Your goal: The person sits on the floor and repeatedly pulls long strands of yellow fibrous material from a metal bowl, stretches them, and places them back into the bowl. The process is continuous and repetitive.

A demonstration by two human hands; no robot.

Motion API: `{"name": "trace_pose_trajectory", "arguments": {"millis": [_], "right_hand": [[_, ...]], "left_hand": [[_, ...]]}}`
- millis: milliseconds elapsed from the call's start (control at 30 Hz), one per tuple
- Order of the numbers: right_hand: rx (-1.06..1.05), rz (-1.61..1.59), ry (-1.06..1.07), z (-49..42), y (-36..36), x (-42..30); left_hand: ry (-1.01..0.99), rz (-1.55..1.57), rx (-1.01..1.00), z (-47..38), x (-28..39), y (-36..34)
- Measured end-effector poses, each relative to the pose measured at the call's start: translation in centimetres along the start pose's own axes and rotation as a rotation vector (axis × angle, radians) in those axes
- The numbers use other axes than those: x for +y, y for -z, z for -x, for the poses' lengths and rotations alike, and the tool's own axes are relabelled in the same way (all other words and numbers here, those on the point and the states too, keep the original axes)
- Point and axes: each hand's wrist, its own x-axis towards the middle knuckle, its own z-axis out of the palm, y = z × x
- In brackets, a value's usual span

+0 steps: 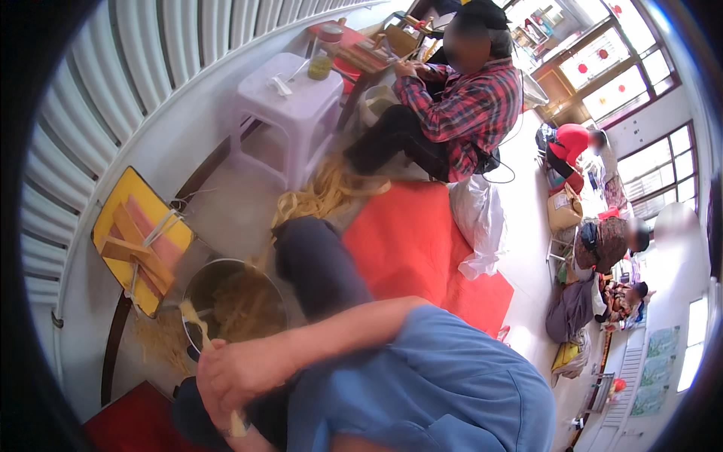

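Close together at the lower left, my right hand [251, 364] and my left hand [209, 392] grip a pale yellow flat strip [196, 322]. One part of it rises above the fingers towards the metal pot [285, 294]; another pale piece [238, 425] shows below, near my left wrist. My right hand covers part of the left, so the fingers' exact hold is hidden. Inside the pot, just beyond my hands, lie many loose yellowish strips [243, 308]. Whether the held strip is braided cannot be told.
A yellow-topped stool [183, 229] holds wooden pieces [133, 226]. Coiled yellow strips [316, 195] lie beyond my knee, beside a red mat [395, 243]. A lilac plastic stool [288, 93] bears a jar. A seated person [463, 113] works nearby; others are at the right.
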Motion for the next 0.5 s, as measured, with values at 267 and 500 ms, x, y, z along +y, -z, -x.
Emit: {"name": "trace_pose_trajectory", "arguments": {"millis": [267,500], "right_hand": [[0.162,-0.107,-0.368,0.0,-0.5,-1.9],[0.123,-0.055,-0.696,1.7,-1.4,-2.0]], "left_hand": [[-0.168,-0.325,-0.11,2.8,2.8,1.0],[0.022,-0.776,-0.175,4.0,8.0,-0.4]]}}
